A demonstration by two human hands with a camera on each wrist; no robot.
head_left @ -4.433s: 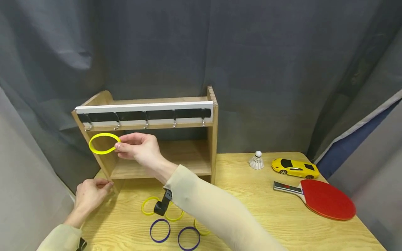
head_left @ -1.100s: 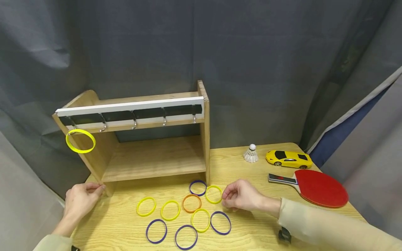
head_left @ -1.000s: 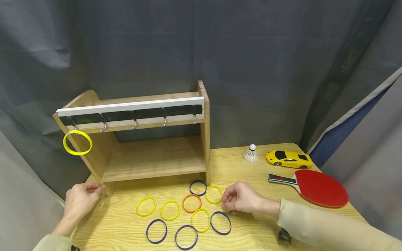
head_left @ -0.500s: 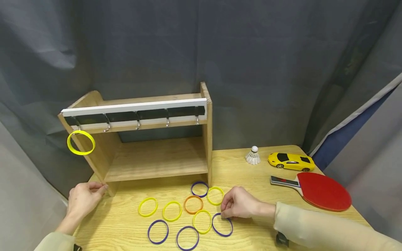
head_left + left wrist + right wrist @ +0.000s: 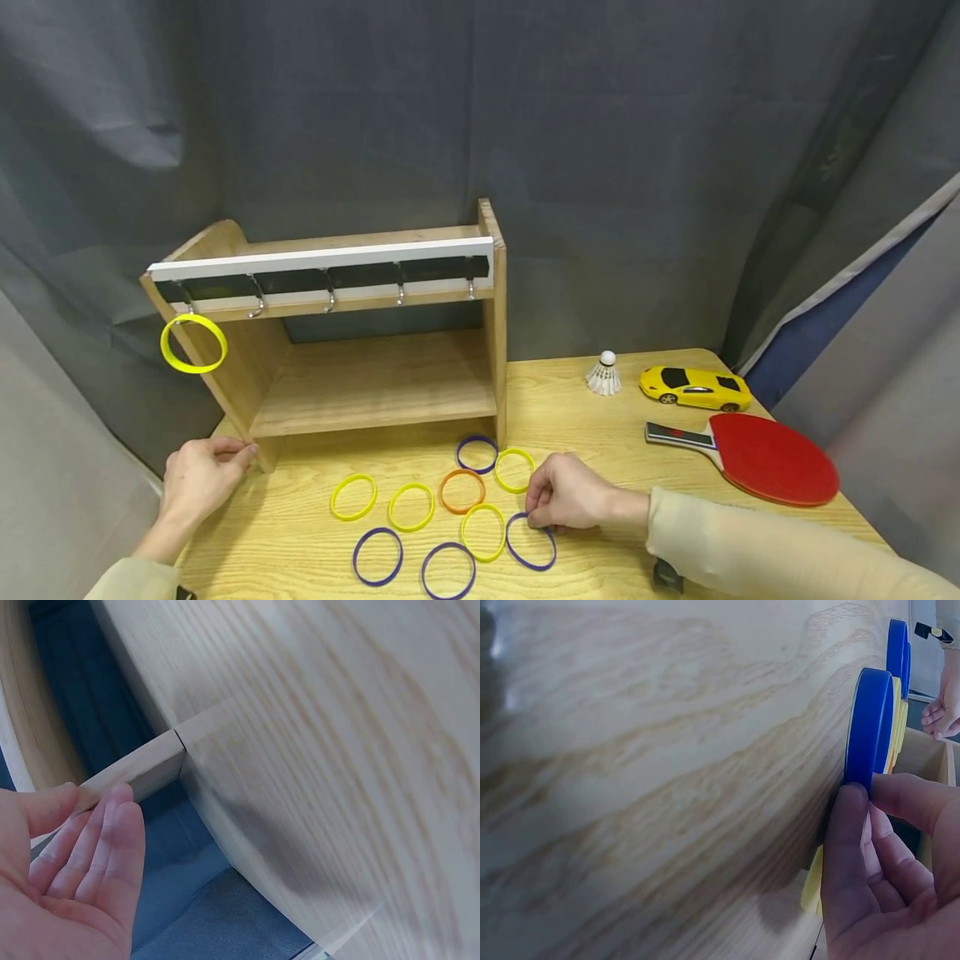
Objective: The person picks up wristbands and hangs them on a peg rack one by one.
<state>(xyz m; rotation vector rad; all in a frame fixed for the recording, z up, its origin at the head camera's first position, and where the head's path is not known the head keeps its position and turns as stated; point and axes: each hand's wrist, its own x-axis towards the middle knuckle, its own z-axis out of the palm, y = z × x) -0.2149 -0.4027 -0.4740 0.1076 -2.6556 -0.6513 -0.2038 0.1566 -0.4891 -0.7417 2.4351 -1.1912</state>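
My left hand pinches the lower front edge of the wooden shelf unit at its left side; the left wrist view shows thumb and fingers on either side of a wooden strip. My right hand holds a purple silicone wristband by its upper rim, between thumb and forefinger. In the right wrist view this band looks blue, tilted up beside the tabletop. From the leftmost metal hook of the shelf hangs a yellow wristband. Beside the held band lies another yellow wristband.
More bands lie on the table: yellow ones, an orange one and purple ones. Several hooks line the shelf's white-and-black rail. A shuttlecock, a yellow toy car and a red table tennis paddle are on the right.
The yellow wristband went from my right hand onto the leftmost hook. That hand moved right and down to the table and took hold of the purple wristband. My left hand stayed at the shelf.
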